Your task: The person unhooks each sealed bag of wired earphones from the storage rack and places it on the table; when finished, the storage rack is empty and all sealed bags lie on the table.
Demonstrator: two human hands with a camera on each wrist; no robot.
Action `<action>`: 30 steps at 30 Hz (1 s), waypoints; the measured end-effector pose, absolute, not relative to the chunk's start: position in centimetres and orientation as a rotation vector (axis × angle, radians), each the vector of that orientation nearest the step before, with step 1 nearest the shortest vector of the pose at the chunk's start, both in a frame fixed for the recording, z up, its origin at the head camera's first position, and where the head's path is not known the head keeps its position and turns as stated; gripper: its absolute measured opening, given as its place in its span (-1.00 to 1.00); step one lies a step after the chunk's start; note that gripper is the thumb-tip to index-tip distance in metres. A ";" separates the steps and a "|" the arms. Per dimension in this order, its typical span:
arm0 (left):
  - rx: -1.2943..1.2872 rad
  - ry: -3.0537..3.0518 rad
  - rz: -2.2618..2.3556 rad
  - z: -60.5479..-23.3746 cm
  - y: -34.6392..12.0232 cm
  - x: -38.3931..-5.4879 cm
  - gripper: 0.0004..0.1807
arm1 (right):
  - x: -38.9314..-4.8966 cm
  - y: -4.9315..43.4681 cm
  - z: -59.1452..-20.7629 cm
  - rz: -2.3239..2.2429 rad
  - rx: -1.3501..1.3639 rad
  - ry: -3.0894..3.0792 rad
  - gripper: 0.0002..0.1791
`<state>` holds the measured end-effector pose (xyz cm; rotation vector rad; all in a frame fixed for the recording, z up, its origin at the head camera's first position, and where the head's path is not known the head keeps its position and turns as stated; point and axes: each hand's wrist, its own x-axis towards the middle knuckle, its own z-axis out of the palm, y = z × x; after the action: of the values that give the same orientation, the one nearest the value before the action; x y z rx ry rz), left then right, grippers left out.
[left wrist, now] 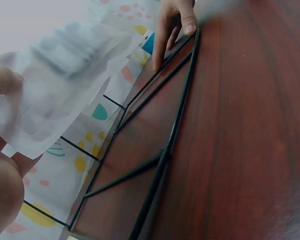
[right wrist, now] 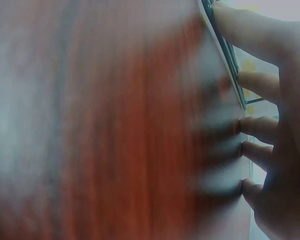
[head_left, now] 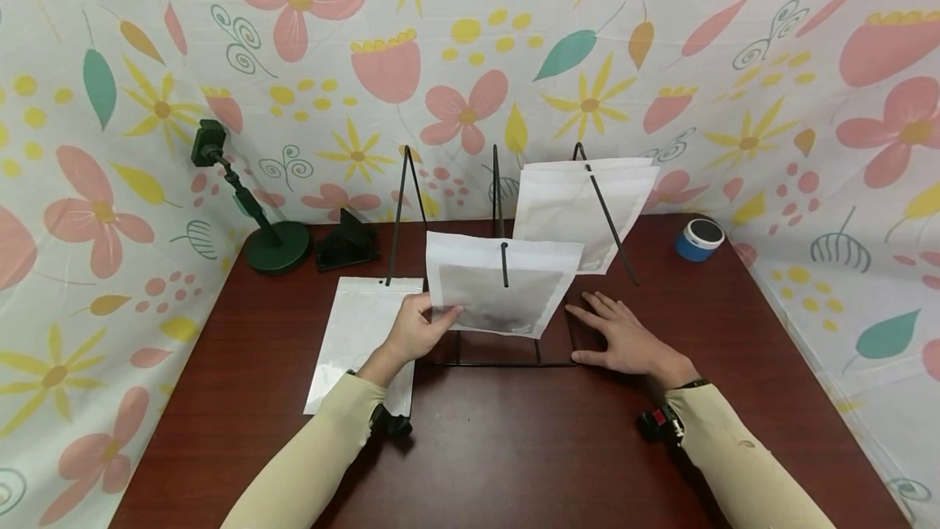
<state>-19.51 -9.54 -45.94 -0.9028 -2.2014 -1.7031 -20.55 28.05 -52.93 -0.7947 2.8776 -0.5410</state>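
A black wire display rack (head_left: 481, 365) with three long hooks stands on the table. On its middle hook hangs a white zip pouch (head_left: 507, 284), the hook's tip showing in front of it. My left hand (head_left: 415, 328) pinches this pouch at its lower left side, thumb in front. In the left wrist view the pouch (left wrist: 45, 120) looks translucent, with a blurred darker shape inside. My right hand (head_left: 622, 337) lies with spread fingers at the right side of the rack's base, thumb and fingertips right at the wire. More white pouches (head_left: 554, 206) hang on the right hook.
Flat on the table left of the rack lies another white pouch (head_left: 351, 349), under the left hook. Behind it stand a black phone holder (head_left: 347, 242) and a dark green stand (head_left: 277, 248) with a jointed arm. A blue-and-white round device (head_left: 699, 240) sits back right, near the flowered cloth (head_left: 455, 47).
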 end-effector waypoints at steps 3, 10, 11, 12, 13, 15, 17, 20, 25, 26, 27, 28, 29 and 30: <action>-0.907 -2.192 -1.739 -46.0 -9.5 -19.2 -0.81 | -20.6 28.0 -53.0 -0.537 -0.797 2.884 -0.07; -0.919 -2.162 -1.784 -46.7 -9.4 -19.0 -0.80 | -20.5 28.0 -52.9 -0.550 -0.787 2.878 -0.07; -0.923 -2.154 -1.795 -47.1 -9.4 -19.2 -0.80 | -20.5 28.0 -52.9 -0.550 -0.789 2.880 -0.07; -0.925 -2.149 -1.800 -47.6 -9.4 -19.3 -0.80 | -20.5 28.0 -52.9 -0.550 -0.790 2.881 -0.07; -0.923 -2.147 -1.806 -48.1 -9.4 -19.5 -0.80 | -20.5 28.0 -52.8 -0.552 -0.791 2.882 -0.07; -0.921 -2.143 -1.816 -49.0 -9.5 -19.7 -0.80 | -20.5 28.0 -52.8 -0.552 -0.793 2.883 -0.07; -0.909 -2.148 -1.816 -49.3 -9.5 -19.7 -0.80 | -20.5 28.0 -52.9 -0.553 -0.791 2.882 -0.07; -0.905 -2.155 -1.834 -48.8 -9.4 -19.2 -0.80 | -20.4 28.0 -52.9 -0.559 -0.791 2.884 -0.08; -0.929 -2.136 -1.876 -47.3 -9.3 -18.1 -0.81 | -20.4 28.0 -52.9 -0.564 -0.790 2.881 -0.08; -0.925 -2.134 -1.885 -47.0 -9.3 -17.9 -0.82 | -20.4 28.0 -52.9 -0.559 -0.788 2.879 -0.07; -0.919 -2.136 -1.885 -47.0 -9.3 -17.8 -0.82 | -20.4 28.0 -52.9 -0.556 -0.784 2.878 -0.07; -0.915 -2.137 -1.886 -46.9 -9.3 -17.6 -0.82 | -20.4 28.0 -52.9 -0.552 -0.782 2.877 -0.07; -0.909 -2.137 -1.885 -46.9 -9.3 -17.5 -0.83 | -20.5 28.0 -52.9 -0.549 -0.780 2.875 -0.06; -0.908 -2.137 -1.879 -46.9 -9.2 -17.5 -0.83 | -20.5 28.0 -52.9 -0.546 -0.778 2.874 -0.06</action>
<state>-17.46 -9.25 -46.89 -0.9083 -2.1369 -1.8786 -20.50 28.04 -52.90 -0.7785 2.8739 -0.5458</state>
